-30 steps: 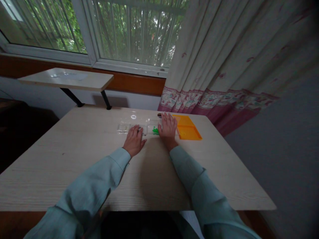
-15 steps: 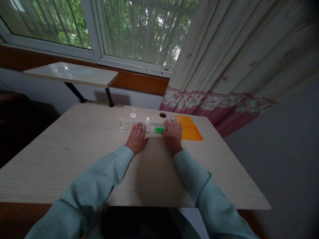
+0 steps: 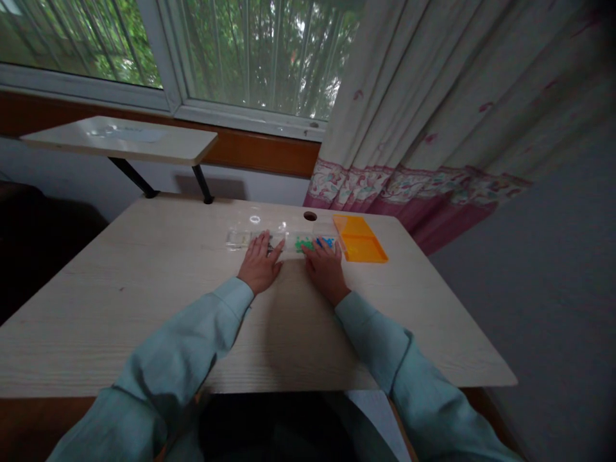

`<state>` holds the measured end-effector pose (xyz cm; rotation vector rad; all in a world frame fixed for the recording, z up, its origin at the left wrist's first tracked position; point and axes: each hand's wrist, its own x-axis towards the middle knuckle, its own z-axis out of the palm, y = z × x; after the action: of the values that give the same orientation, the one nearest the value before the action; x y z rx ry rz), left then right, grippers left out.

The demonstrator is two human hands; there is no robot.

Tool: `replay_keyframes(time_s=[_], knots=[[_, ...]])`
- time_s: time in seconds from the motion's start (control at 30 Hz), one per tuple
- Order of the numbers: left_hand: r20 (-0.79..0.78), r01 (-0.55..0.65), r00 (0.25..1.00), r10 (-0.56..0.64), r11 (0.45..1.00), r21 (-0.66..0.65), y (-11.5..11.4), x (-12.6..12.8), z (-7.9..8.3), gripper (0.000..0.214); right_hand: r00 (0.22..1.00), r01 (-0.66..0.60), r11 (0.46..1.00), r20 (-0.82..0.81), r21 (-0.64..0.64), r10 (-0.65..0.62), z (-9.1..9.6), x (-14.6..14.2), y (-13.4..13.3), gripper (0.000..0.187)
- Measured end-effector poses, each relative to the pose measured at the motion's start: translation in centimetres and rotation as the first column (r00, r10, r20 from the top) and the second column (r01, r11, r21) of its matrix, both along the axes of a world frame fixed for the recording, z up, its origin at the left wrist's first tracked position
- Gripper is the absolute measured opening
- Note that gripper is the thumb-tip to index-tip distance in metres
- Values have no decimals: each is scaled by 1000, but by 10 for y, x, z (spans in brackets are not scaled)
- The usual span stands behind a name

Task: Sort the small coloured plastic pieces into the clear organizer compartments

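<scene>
A row of clear plastic boxes (image 3: pixel 237 240) lies near the back of the table. Small green pieces (image 3: pixel 302 242) and blue pieces (image 3: pixel 329 242) sit in its right part, too small to name. My left hand (image 3: pixel 260 264) rests with fingers stretched over the boxes' middle, covering some small dark bits. My right hand (image 3: pixel 326 271) lies with fingers extended at the front of the green and blue pieces, its fingertips hiding part of them. An orange plastic tray (image 3: pixel 369 248) stands just to the right of that hand, at the end of the row.
The pale wooden table (image 3: pixel 183 321) has a round cable hole (image 3: pixel 310 216) at its back edge. A raised shelf (image 3: pixel 158 145) on black legs stands at the back left. Behind the table are a window and a long patterned curtain (image 3: pixel 409 154).
My right hand has moved slightly left and toward me, uncovering the blue pieces. My left hand stays over the boxes, its thumb now farther forward. The whole view has shifted a little.
</scene>
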<state>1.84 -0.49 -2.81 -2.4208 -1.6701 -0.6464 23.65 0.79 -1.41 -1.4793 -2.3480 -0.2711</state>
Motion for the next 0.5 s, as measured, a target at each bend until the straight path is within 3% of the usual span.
replay_keyframes(time_s=[0.3, 0.4, 0.5], knots=[[2, 21, 1000, -21, 1000, 17, 1, -2, -2, 55, 998, 16, 1000, -66, 26, -14, 1, -5, -3, 37], [8, 23, 1000, -23, 999, 32, 2, -5, -4, 54, 986, 39, 994, -165, 106, -21, 3, 1, 4, 32], [13, 27, 1000, -27, 999, 31, 3, -7, -4, 53, 952, 147, 966, -294, 214, -80, 6, 12, 20, 33]])
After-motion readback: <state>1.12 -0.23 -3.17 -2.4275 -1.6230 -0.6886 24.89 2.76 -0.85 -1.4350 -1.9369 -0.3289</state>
